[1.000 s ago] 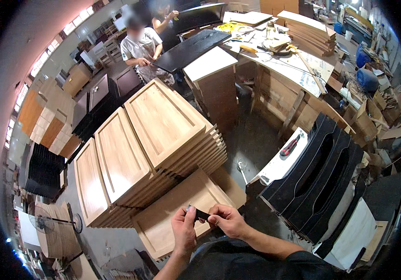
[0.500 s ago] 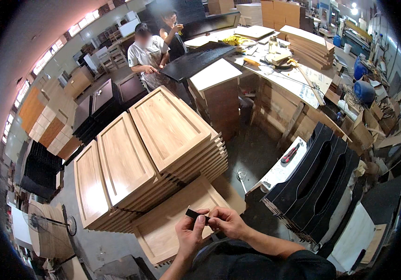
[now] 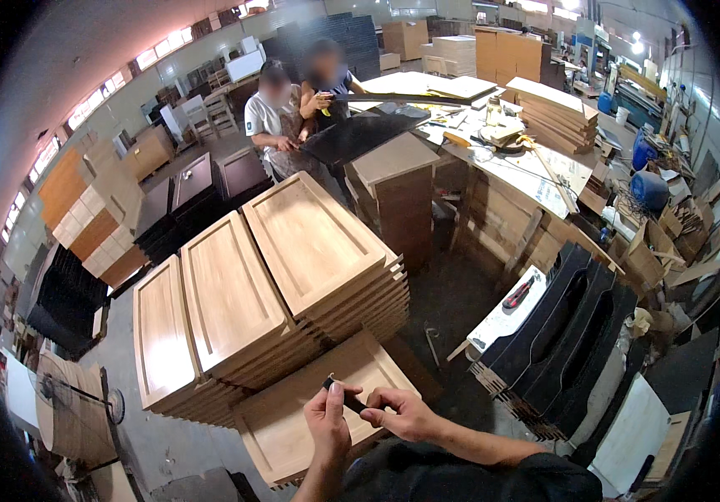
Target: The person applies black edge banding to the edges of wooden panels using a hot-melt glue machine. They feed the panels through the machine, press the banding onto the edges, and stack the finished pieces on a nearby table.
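Observation:
Between my two hands is a small, dark, narrow strip point(image 3: 352, 402), held over a pale wooden panel point(image 3: 280, 427) with a recessed middle. My left hand point(image 3: 327, 422) pinches its far end with thumb and fingers. On its near end the fingers of my right hand point(image 3: 402, 413) are closed. What the strip is made of cannot be told. Just beyond the panel stand tall stacks of similar framed panels point(image 3: 314, 243), edge to edge.
To the right, a stack of black pieces with curved cutouts point(image 3: 544, 335) carries a white board with a red-and-black screwdriver point(image 3: 517, 294). Two people point(image 3: 280, 125) handle dark panels point(image 3: 360, 135) near a cluttered worktable point(image 3: 548, 171). A wheeled fan point(image 3: 84, 393) stands at left.
My hands have shifted slightly left and apart along the strip, which is now tilted more steeply. At the back, one person has raised a long dark panel. The view has moved a little.

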Demonstrator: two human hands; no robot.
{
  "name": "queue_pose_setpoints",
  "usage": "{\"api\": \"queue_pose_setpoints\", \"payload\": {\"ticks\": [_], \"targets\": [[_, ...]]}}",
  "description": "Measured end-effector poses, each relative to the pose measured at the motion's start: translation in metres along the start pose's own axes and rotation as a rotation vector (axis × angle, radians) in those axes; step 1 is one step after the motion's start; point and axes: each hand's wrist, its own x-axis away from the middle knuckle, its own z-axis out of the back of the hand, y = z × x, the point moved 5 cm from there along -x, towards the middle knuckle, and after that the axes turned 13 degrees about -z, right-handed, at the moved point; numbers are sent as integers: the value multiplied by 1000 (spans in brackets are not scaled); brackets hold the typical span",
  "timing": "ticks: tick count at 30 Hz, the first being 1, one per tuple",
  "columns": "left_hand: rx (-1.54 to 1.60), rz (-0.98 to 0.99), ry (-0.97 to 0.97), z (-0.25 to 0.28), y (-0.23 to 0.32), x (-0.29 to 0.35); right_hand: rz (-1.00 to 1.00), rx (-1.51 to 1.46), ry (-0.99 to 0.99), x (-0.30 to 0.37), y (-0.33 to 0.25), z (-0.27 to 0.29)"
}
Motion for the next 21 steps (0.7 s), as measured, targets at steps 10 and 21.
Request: {"api": "queue_pose_setpoints", "payload": {"ticks": [10,21], "targets": [[-709,-509,-242,13,35,18,-115,-110,90,14,9,-25],[-275,-112,59,98,0,-10,7,124,219,26,21,-57]]}}
